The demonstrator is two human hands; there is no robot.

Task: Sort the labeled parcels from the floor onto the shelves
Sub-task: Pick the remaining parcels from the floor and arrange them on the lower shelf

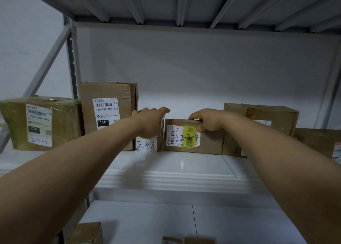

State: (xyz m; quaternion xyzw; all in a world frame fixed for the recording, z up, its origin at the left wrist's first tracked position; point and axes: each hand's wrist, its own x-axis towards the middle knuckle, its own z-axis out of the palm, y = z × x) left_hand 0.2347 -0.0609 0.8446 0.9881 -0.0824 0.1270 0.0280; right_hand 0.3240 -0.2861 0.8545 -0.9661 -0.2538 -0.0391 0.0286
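Nearest, on the lower shelf (221,223), a few small cartons (86,232) sit at its front edge, only partly in view. Above, on the middle shelf (166,162), both arms reach in. The right hand (204,120) has its grip clamped on the top front edge of parcel 2-2-4 (210,142), which stands set back from the shelf's front edge. The left hand (151,122) rests over parcel 2-2-3 (147,145) just beside it; whether its grip is closed I cannot tell. Toward the left end stand the 15H parcel (108,103) and parcel 2-2-1 (40,121); toward the right end, more cartons (262,118). The row looks numbered in order, so the sorting seems well along; the floor is not visible.
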